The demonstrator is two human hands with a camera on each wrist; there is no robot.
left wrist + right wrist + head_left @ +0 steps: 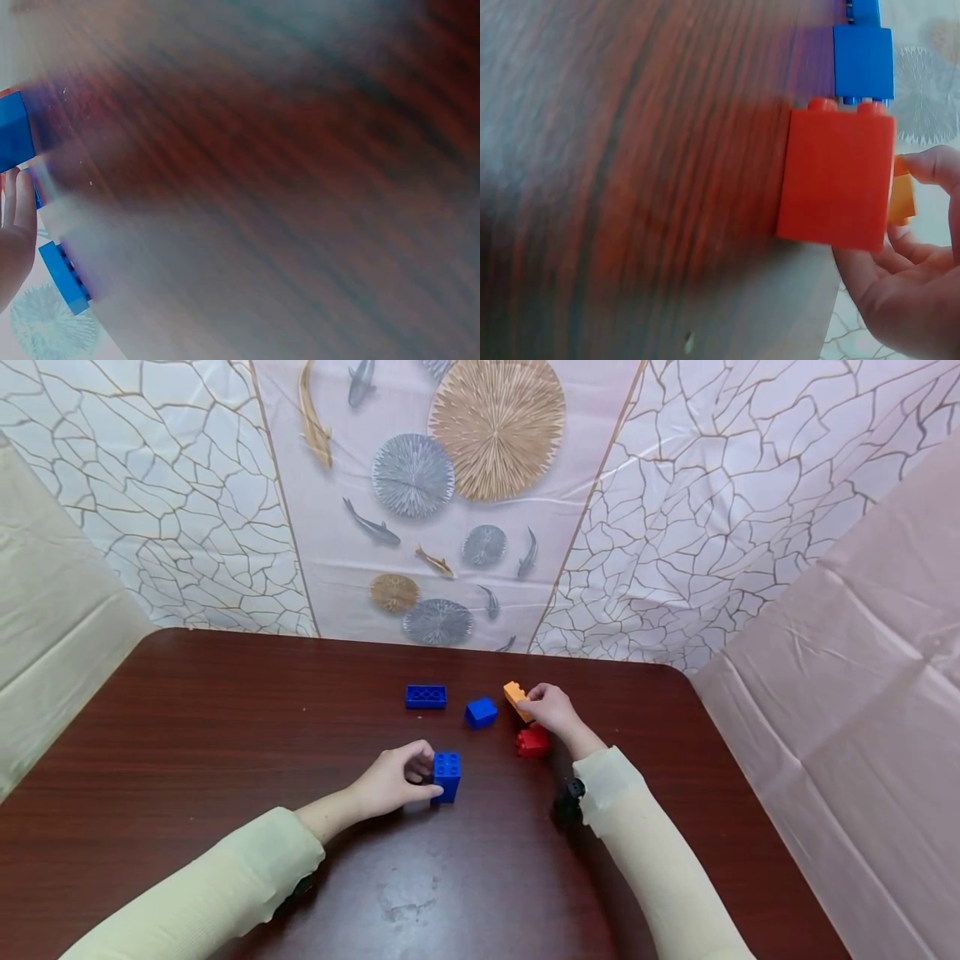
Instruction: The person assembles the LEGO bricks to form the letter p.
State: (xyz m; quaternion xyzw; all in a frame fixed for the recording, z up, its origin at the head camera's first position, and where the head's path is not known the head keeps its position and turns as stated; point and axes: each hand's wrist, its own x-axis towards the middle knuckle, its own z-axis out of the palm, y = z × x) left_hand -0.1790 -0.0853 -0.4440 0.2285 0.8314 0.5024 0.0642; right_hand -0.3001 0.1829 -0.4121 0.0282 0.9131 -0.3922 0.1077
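Observation:
A tall blue block (446,778), studs up, stands on the table with my left hand (390,781) gripping it between thumb and fingers. In the left wrist view, that hand (16,236) and the blue block (13,131) show at the left edge. My right hand (553,707) pinches an orange block (516,697) at the back right. The right wrist view shows the hand (915,300) holding the orange block (902,198), partly hidden behind a red block (838,176). Nearest to my right hand, the red block (533,742) lies on its side.
A blue block (481,713) sits between the orange block and another blue block (426,697), which lies with its hollow underside showing. The dark wooden table (225,718) meets patterned cloth (442,568) at its back edge.

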